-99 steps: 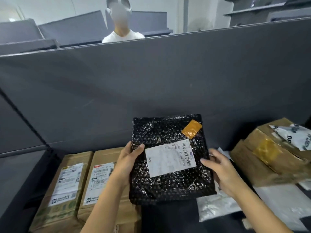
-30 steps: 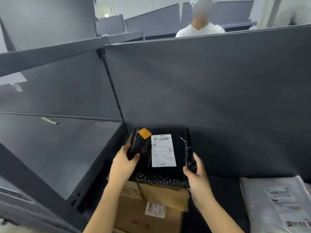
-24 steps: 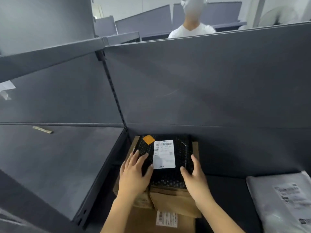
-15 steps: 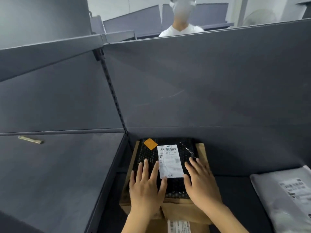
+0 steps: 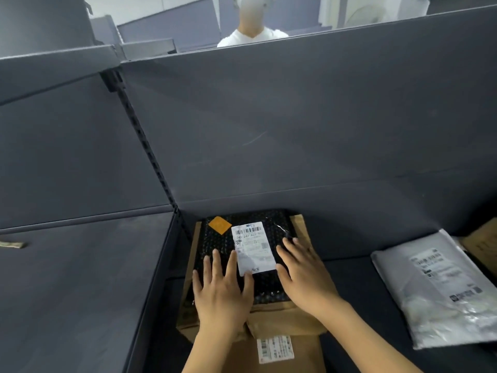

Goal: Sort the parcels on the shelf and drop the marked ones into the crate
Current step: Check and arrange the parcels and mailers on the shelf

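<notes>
The black bubble-wrap parcel [image 5: 215, 246], flat, squarish and glossy, bears a white barcode label [image 5: 254, 247] and an orange sticker [image 5: 220, 224]. It lies on stacked brown cardboard boxes [image 5: 282, 319] in the back left corner of the shelf [image 5: 349, 278], beside the slotted upright [image 5: 148, 157]. A crinkled grey poly mailer [image 5: 430, 286] lies toward the right edge. The left hand [image 5: 223, 289] and right hand [image 5: 306, 273] press flat on the parcel, fingers spread.

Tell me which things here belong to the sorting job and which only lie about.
Job: black parcel, orange sticker on it, brown boxes beneath, grey bag, left hand and right hand flat on the parcel.
Lying about: scrap on the left shelf, person behind the partition.
</notes>
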The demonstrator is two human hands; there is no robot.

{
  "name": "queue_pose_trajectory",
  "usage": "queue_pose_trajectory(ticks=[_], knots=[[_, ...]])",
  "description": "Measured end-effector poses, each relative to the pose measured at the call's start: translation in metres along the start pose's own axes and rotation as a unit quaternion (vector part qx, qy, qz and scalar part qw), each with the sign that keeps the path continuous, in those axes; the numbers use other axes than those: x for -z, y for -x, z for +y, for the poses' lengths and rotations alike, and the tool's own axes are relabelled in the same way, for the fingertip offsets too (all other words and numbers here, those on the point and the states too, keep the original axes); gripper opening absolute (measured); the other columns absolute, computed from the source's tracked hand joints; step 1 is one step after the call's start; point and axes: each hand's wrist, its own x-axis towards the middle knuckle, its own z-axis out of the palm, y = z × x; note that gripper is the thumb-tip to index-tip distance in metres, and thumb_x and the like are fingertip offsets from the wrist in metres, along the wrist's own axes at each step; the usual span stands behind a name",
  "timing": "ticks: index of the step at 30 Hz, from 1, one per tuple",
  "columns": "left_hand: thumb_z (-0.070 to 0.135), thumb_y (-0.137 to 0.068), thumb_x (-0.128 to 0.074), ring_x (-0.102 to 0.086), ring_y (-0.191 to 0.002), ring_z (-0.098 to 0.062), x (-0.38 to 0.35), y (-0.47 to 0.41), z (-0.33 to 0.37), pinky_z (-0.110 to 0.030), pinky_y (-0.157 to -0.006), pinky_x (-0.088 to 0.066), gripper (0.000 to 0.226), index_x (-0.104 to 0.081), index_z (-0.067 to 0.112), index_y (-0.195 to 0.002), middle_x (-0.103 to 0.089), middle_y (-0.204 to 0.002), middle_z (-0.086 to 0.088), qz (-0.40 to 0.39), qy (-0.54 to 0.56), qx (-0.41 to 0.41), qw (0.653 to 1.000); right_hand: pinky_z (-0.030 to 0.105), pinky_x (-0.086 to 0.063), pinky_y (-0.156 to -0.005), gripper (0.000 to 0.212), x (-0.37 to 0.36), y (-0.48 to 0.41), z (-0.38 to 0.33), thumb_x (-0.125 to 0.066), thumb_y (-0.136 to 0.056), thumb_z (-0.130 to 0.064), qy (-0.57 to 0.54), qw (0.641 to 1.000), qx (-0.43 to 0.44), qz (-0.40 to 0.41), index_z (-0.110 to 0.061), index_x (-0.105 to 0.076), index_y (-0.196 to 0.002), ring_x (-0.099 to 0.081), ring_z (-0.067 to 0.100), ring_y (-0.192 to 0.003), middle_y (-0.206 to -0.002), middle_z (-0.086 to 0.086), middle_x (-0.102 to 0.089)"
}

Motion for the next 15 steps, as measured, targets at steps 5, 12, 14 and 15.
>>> queue_pose_trajectory(ticks=[5,12,14,15], knots=[[0.064,-0.079,0.001,0.007,-0.149,-0.016,0.007,-0.001,0.052,-0.042,-0.119,0.006,0.082,-0.012,0.028,-0.152,0.0,-0.162,0.0,0.01,0.052,-0.035,0.998,0.038,0.013,-0.118,0.059,0.014,0.017,0.028,-0.019,-0.099,-0.049,-0.067,0.997,-0.032,0.008,-0.025,-0.005,-0.152,0.017,0.008,-0.144,-0.16,-0.01,0.006],[0.063,-0.075,-0.004,0.001,-0.149,-0.018,-0.016,0.018,0.185,-0.037,-0.118,0.004,0.085,-0.029,0.027,-0.148,-0.01,-0.161,-0.001,0.008,0.117,-0.2,0.973,0.043,0.007,-0.118,0.063,0.036,0.06,0.154,-0.018,-0.097,-0.052,-0.018,0.977,-0.213,0.006,-0.025,-0.002,-0.152,0.016,0.02,-0.146,-0.161,-0.001,0.006],[0.063,-0.074,-0.002,0.002,-0.149,-0.019,-0.031,0.025,0.219,-0.037,-0.117,0.005,0.087,-0.026,0.028,-0.149,-0.007,-0.161,-0.001,-0.021,0.108,-0.23,0.967,0.043,0.006,-0.118,0.061,0.042,0.078,0.191,-0.024,-0.099,-0.048,-0.016,0.965,-0.262,0.015,-0.026,-0.004,-0.152,0.013,0.02,-0.147,-0.161,-0.002,0.004],[0.064,-0.071,0.001,0.005,-0.149,-0.018,-0.039,0.028,0.234,-0.036,-0.116,0.008,0.09,-0.023,0.029,-0.15,-0.003,-0.162,0.0,-0.042,0.096,-0.238,0.966,0.043,0.005,-0.118,0.061,0.044,0.087,0.208,-0.025,-0.099,-0.047,-0.011,0.958,-0.286,0.015,-0.026,-0.005,-0.152,0.012,0.021,-0.147,-0.161,-0.002,0.003]])
